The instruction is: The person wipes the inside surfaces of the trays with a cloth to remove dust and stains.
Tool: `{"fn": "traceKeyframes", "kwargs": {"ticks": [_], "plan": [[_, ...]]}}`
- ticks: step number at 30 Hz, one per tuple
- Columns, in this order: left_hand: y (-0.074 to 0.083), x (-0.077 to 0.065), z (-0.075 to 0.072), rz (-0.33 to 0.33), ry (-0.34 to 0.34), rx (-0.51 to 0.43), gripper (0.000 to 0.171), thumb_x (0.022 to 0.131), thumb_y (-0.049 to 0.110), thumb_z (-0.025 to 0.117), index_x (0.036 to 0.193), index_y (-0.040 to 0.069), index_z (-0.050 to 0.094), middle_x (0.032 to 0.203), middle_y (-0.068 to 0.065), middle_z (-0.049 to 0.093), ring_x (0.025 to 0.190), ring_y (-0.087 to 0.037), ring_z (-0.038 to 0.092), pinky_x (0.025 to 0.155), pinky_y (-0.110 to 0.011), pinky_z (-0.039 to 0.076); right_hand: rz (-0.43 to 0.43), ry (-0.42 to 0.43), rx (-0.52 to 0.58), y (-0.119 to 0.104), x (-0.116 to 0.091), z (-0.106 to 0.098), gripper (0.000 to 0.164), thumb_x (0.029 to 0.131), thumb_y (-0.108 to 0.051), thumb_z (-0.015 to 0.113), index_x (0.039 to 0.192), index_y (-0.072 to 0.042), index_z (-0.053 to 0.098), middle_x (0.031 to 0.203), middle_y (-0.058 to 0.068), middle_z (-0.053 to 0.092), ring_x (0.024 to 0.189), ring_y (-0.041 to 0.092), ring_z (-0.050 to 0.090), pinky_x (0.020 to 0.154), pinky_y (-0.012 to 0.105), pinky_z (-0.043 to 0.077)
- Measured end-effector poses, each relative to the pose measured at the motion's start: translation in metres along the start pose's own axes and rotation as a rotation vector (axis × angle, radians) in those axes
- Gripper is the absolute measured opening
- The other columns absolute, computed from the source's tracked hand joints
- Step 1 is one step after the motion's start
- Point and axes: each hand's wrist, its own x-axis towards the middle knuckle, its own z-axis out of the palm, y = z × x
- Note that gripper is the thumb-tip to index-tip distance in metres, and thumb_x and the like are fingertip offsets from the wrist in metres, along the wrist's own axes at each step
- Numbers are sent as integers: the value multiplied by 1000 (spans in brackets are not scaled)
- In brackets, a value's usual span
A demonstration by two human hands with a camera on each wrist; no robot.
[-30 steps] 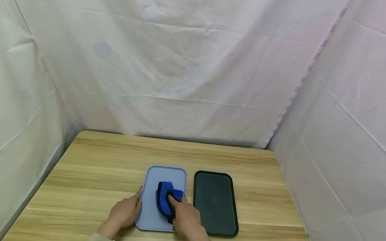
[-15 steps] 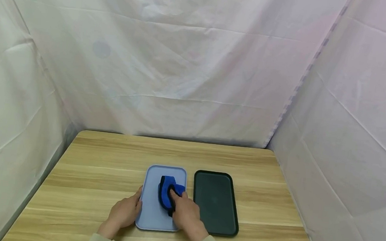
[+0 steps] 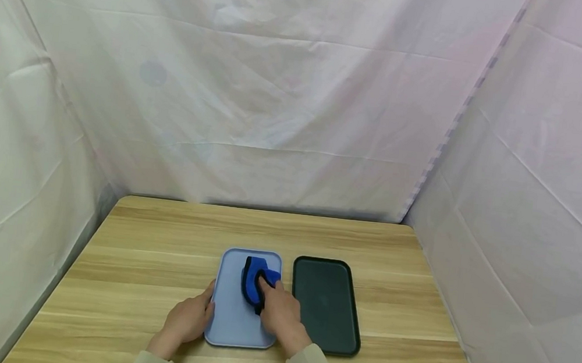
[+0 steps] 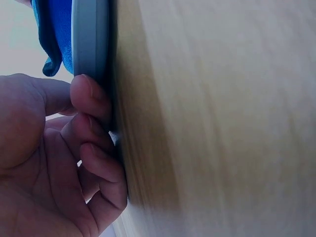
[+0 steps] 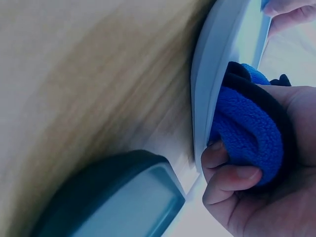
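A light blue tray [image 3: 231, 322] lies on the wooden table in the head view. At its left edge my left hand [image 3: 187, 317] holds the rim; in the left wrist view, curled fingers [image 4: 91, 96] touch the tray's outer side. My right hand [image 3: 281, 312] grips a bunched blue cloth [image 3: 252, 277] with black edging against the tray's upper right part. In the right wrist view, fingers [image 5: 232, 180] curl around the cloth's folds. Part of the cloth is hidden by the right hand.
A dark green tray [image 3: 325, 307] lies just right of the light blue one, with a narrow gap between them. Bare wood of the table [image 3: 159, 239] shows around both trays. White sheets [image 3: 278, 98] hang behind and on both sides.
My right hand has slid the blue cloth away from me and slightly right across the light blue tray. The left hand and both trays stay in place.
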Motion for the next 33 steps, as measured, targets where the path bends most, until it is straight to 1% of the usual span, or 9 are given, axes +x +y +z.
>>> {"fn": "traceKeyframes", "kwargs": {"ticks": [3,8,10,14,16,24,28,31,33], "plan": [[0,0,0,-1,-1,-2,57,105,21,52,158,3,40,99,-16,74,67,-20,54,62,-40,46,-1,0,8,-1,4,-1,68,91,-13,75,152,-32,54,136,15,62,70,22,56,58,42,49],[0,0,0,-8,-4,-8,58,106,21,52,159,3,39,91,-12,72,65,-20,53,61,-39,44,5,-9,4,-1,12,-3,68,92,-14,75,153,-33,53,138,15,62,69,21,54,57,40,47],[1,-1,0,-8,-6,-10,58,106,22,52,159,3,39,84,-10,69,64,-19,52,60,-38,42,8,-10,3,0,14,-5,69,92,-14,76,153,-33,52,138,15,61,67,21,52,55,40,46],[2,-1,0,-10,-12,-18,58,107,22,50,160,4,38,69,-5,56,60,-19,49,58,-36,39,11,-13,1,0,19,-6,70,92,-14,75,154,-33,51,137,15,61,64,21,50,53,39,44],[2,-1,-1,-11,-12,-18,58,107,22,50,160,3,37,67,-4,53,59,-19,48,57,-35,38,14,-14,-1,0,21,-6,69,92,-15,74,154,-34,50,138,14,61,64,20,49,54,39,44],[2,-1,1,-10,-8,-18,58,106,22,50,159,3,38,65,-3,50,57,-19,47,55,-34,36,32,-17,22,-1,28,-5,69,93,-14,73,155,-34,50,139,15,60,64,21,50,54,40,44],[1,0,1,-10,-9,-11,58,106,22,50,159,2,38,70,-4,57,60,-19,49,57,-35,38,40,-18,31,-1,31,-5,69,94,-15,72,156,-33,48,141,17,59,60,23,50,51,40,43],[1,1,1,-12,-10,-4,58,106,23,51,159,2,38,73,-4,59,61,-19,50,58,-35,39,51,-13,26,-3,33,-5,68,95,-17,71,157,-32,47,144,19,58,62,26,54,53,42,46],[1,0,1,-14,-11,-6,58,106,23,50,159,2,38,71,-4,57,61,-19,49,57,-35,39,61,-5,16,-6,34,-4,67,95,-19,72,157,-30,48,144,21,58,66,28,58,56,45,50]]}}
